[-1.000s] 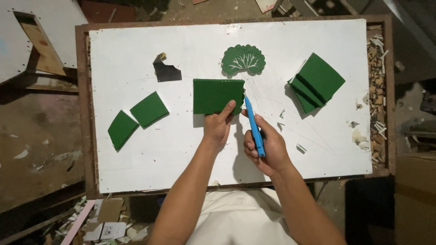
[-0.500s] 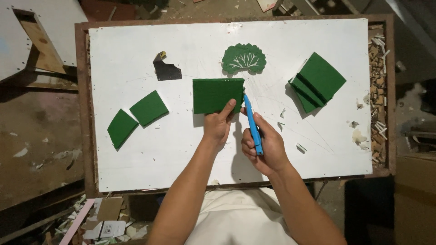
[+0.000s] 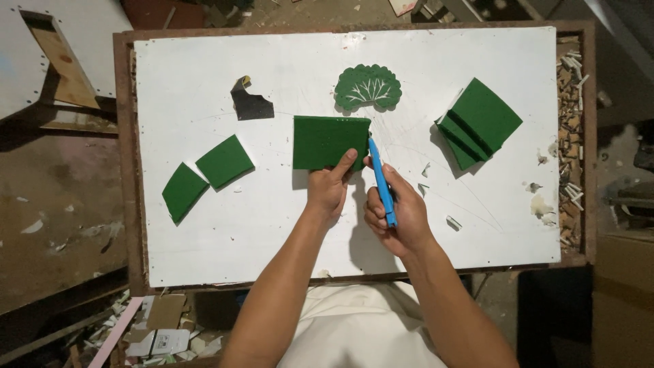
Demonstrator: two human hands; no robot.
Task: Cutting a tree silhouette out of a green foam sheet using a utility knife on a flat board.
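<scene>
Green sheet [image 3: 327,142] flat on the white desk [image 3: 272,225], near the middle, just below and left of a green leaf-shaped cutout [image 3: 368,87] with pale veins. Left hand [image 3: 328,189] pressing down on the sheet's lower right part, index finger stretched onto the green, other fingers curled against the desk just under its bottom edge. Right hand [image 3: 395,215] just beside the left, fingers wrapped and pinching a blue knife [image 3: 381,180], thumb along its shaft. Knife tilted, tip up at the sheet's right edge, close to the lower right corner; touching or a hair apart, cannot tell. Well to the right, a fanned stack of green pieces [image 3: 480,123]. Far left, two smaller curved green pieces [image 3: 208,176] side by side, corners nearly meeting. Above and left of the sheet, a dark scrap [image 3: 251,102] with a curled corner. Small pale offcuts scattered right of the hands.
</scene>
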